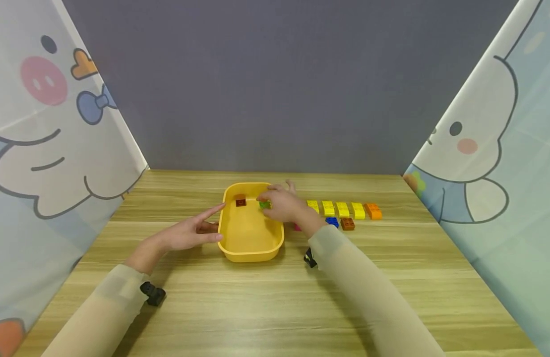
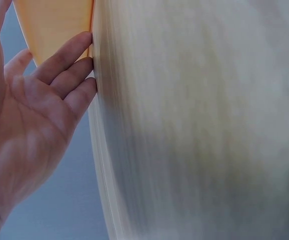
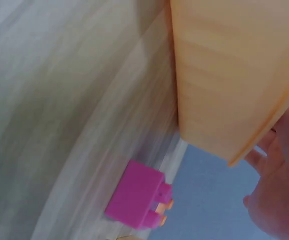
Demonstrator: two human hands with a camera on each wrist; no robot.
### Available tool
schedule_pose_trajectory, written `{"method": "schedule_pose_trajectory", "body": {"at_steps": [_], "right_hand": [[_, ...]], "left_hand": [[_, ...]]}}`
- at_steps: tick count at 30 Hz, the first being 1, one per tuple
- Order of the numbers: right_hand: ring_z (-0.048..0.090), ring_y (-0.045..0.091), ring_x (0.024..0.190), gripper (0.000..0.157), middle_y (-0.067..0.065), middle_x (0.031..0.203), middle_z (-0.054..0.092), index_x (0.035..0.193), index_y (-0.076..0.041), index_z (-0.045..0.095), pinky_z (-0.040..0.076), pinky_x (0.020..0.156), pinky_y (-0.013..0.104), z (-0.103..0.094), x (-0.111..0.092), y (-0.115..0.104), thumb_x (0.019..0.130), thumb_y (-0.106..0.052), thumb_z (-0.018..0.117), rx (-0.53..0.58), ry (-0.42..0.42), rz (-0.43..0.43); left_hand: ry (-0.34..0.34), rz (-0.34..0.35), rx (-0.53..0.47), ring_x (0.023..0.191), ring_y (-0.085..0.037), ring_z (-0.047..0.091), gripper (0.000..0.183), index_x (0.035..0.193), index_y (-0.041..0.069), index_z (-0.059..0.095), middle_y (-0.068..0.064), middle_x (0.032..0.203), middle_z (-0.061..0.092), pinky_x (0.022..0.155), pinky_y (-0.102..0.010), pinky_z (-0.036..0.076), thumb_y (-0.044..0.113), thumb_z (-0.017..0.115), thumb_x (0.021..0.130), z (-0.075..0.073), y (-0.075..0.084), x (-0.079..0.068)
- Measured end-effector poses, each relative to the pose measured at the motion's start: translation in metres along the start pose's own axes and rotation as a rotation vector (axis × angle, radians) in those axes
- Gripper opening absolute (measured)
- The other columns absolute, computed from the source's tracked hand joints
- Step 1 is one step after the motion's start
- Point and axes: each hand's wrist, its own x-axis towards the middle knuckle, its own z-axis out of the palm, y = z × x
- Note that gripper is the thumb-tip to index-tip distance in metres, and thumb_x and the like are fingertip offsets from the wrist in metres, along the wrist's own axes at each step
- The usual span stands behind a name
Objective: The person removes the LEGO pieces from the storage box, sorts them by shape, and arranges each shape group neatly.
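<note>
A yellow tub (image 1: 251, 257) stands on the table, with a dark brown toy brick (image 1: 241, 201) lying inside near its far left corner. My left hand (image 1: 183, 236) rests against the tub's left side, thumb and fingers spread; in the left wrist view, its fingertips touch the wall. Reaching over the right rim, my right hand (image 1: 284, 205) pinches a green toy brick (image 1: 265, 204) inside the tub, partly covered by the fingers. A magenta brick (image 3: 134, 197) sits just right of the tub, mostly hidden by the right hand in the head view.
Right of the tub runs a row of several yellow bricks (image 1: 342, 209) ending in an orange brick (image 1: 373, 211). In front of it lie a blue brick (image 1: 332, 221) and a brown brick (image 1: 348, 224). A grey panel (image 1: 275, 89) closes the table's back.
</note>
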Motion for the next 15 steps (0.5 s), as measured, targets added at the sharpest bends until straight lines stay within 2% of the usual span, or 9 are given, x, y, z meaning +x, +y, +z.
{"method": "schedule_pose_trajectory", "body": {"at_steps": [3, 6, 11, 15], "right_hand": [[0.055, 0.026, 0.153, 0.041, -0.002, 0.151, 0.071, 0.150, -0.019, 0.068, 0.000, 0.136, 0.069, 0.001, 0.002, -0.002, 0.110, -0.028, 0.064, 0.044, -0.029, -0.037], [0.062, 0.025, 0.146, 0.041, 0.000, 0.152, 0.070, 0.151, -0.016, 0.067, 0.000, 0.138, 0.064, 0.006, 0.003, -0.003, 0.110, -0.022, 0.065, 0.129, -0.059, -0.058], [0.063, 0.024, 0.145, 0.039, -0.004, 0.151, 0.071, 0.148, -0.020, 0.070, -0.006, 0.139, 0.059, 0.015, 0.004, -0.001, 0.109, -0.018, 0.068, 0.207, -0.066, -0.061], [0.059, 0.024, 0.149, 0.040, -0.003, 0.156, 0.067, 0.148, -0.023, 0.069, -0.005, 0.139, 0.061, 0.020, 0.005, -0.002, 0.109, -0.020, 0.068, 0.168, -0.029, -0.054]], "left_hand": [[-0.002, 0.000, -0.006, 0.152, -0.048, 0.053, 0.096, 0.178, 0.036, 0.011, -0.030, 0.163, 0.053, 0.122, -0.069, 0.044, 0.045, 0.074, 0.106, 0.000, 0.000, 0.000], [-0.008, 0.001, -0.010, 0.152, -0.048, 0.053, 0.096, 0.178, 0.035, 0.010, -0.030, 0.164, 0.052, 0.122, -0.070, 0.043, 0.045, 0.073, 0.106, 0.000, -0.001, 0.001], [-0.015, 0.005, -0.004, 0.152, -0.049, 0.052, 0.097, 0.178, 0.033, 0.009, -0.031, 0.164, 0.051, 0.121, -0.070, 0.044, 0.044, 0.073, 0.107, 0.000, -0.002, 0.002], [-0.010, -0.001, -0.004, 0.152, -0.050, 0.052, 0.096, 0.178, 0.033, 0.010, -0.031, 0.164, 0.051, 0.122, -0.070, 0.044, 0.044, 0.073, 0.107, -0.001, 0.000, 0.001]]}}
